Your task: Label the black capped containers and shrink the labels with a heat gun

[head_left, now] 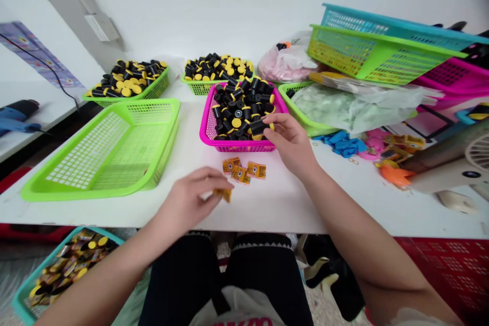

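My left hand (196,193) is closed over the white table, pinching a small orange printed sleeve (224,193) between thumb and fingers. A few more flat orange printed sleeves (240,174) lie just beyond it. My right hand (290,140) reaches to the front right of a pink basket (244,146) heaped with black cylinders with yellow ends (237,112). Its thumb and fingers are closed around one black cylinder with a yellow end (257,127), lying sideways at the basket's rim.
A green basket (101,193) stands at left; two green baskets of cylinders (130,84) (219,69) are behind. Stacked baskets (374,56) and a fan (451,163) occupy the right. Below the table's left edge, a teal basket (23,295) holds wrapped cylinders.
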`<state>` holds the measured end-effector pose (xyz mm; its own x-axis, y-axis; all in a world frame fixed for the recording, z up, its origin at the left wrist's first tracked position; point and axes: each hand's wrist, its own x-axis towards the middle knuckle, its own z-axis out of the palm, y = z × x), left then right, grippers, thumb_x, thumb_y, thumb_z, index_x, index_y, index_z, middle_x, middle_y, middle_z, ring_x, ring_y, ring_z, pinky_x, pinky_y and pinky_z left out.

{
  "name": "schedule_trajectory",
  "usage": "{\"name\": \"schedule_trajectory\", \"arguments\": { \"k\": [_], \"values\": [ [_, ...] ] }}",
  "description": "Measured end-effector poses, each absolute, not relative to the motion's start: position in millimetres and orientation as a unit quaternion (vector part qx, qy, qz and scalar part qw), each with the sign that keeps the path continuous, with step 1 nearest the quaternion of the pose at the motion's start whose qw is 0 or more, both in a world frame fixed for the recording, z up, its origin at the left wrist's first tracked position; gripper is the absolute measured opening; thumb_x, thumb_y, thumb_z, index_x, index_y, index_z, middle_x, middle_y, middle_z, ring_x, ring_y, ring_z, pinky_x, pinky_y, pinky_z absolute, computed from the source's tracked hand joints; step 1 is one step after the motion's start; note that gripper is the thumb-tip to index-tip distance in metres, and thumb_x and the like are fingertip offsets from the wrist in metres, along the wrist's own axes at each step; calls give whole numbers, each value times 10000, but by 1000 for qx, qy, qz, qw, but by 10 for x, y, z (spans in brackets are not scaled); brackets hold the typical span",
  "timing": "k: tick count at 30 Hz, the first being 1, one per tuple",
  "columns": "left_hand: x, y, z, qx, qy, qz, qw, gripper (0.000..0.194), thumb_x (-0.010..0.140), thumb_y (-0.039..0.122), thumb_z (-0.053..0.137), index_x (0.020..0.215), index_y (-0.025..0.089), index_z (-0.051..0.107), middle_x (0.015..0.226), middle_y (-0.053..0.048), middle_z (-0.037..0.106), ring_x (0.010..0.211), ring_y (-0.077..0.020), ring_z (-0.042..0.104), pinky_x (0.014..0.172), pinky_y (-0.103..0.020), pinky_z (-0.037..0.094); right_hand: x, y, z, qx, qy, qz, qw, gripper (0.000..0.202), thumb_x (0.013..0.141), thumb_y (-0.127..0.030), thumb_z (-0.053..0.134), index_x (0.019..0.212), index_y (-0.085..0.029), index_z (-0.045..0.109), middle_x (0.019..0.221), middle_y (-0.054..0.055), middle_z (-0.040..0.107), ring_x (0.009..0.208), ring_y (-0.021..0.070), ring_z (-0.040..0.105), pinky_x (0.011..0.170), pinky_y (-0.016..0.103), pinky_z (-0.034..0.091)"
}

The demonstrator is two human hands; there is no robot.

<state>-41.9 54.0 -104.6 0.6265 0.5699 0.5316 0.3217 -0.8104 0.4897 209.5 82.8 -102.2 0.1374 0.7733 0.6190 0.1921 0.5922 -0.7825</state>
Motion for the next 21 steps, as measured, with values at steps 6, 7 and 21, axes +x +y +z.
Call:
{"name": "schedule_trajectory", "arguments": {
  "k": [6,7,21],
  "values": [
    [18,1218,-980,767,312,442,345,173,733,322,736,845,191,727,666,2,644,633,-140,642,569,-237,536,2083,856,-1029,-390,-590,231,668,264,810,-423,671,1021,-281,600,990,6,626,870,139,611,799,315,566],
    [58,1262,-1041,746,320,443,380,227,755,361,717,904,190,707,591,25,603,594,-141,639,547,-239,531,2081,855,-1029,-387,-589,230,671,295,802,-423,683,1047,-285,595,982,6,629,874,141,614,795,311,567],
    [61,1274,-1424,726,208,426,499,705,856,196,597,1425,221,182,738,16,704,629,-124,664,590,-217,509,1964,753,-1056,-394,-637,272,604,246,823,-419,668,1012,-267,628,847,6,676,777,136,654,714,290,586]
  ]
}}
